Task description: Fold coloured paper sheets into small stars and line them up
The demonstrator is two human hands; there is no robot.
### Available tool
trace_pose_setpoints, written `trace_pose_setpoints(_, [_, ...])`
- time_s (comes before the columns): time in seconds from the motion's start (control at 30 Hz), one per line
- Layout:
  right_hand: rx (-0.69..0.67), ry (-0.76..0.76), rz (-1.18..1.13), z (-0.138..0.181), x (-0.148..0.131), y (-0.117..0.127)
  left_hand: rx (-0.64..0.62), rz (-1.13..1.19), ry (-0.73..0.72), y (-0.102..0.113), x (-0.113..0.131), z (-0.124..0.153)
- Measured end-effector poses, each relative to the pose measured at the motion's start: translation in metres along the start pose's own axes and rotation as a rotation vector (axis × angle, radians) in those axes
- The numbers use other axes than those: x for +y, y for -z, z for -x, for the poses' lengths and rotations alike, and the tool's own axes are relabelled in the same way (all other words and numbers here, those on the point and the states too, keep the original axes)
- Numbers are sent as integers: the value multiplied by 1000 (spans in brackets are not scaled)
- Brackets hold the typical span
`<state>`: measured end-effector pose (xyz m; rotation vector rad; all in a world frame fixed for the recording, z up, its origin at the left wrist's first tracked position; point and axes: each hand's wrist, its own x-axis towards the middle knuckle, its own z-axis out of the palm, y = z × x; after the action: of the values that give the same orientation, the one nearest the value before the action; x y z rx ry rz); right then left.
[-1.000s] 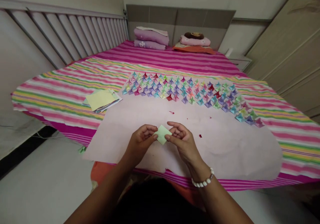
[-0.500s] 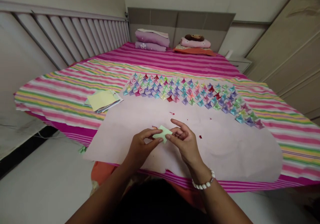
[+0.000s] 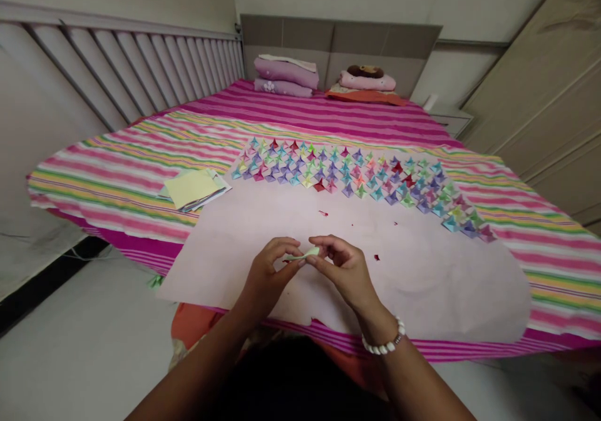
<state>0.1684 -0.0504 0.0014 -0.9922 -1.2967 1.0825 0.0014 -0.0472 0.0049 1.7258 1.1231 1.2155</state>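
Observation:
A small piece of folded pale green paper [image 3: 310,253] is held between my two hands, just above a large pale sheet [image 3: 225,252]. My left hand [image 3: 270,268] pinches its left end between thumb and fingers. On the other end, the thumb and fingers of my right hand [image 3: 345,271] are closed. The paper is seen nearly edge-on, so its folds are hard to make out. Rows of small folded paper pieces [image 3: 332,171] in many colours stand along the far side of the sheet.
To the left lies a stack of paper squares [image 3: 192,189], a yellow one on top. A small red item [image 3: 323,213] and a dark red scrap [image 3: 376,258] rest on the sheet. Folded purple bedding [image 3: 286,77] sits by the headboard [image 3: 375,36]. A striped cloth [image 3: 117,171] covers the bed.
The green paper has turned from showing its flat face to nearly edge-on. My right index finger, raised before, has come down to the paper.

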Motion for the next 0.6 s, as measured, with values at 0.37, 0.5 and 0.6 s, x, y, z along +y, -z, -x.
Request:
trace_pose_setpoints(0.37, [-120, 63, 64, -2, -6, 3, -58, -104, -95, 3, 7, 0])
trace_pose_setpoints(0.5, [-118, 37, 72, -2, -8, 4, -72, -91, -71, 4, 10, -1])
trace_pose_setpoints(0.6, [-135, 33, 85, -3, -12, 4, -92, -87, -50, 4, 9, -2])
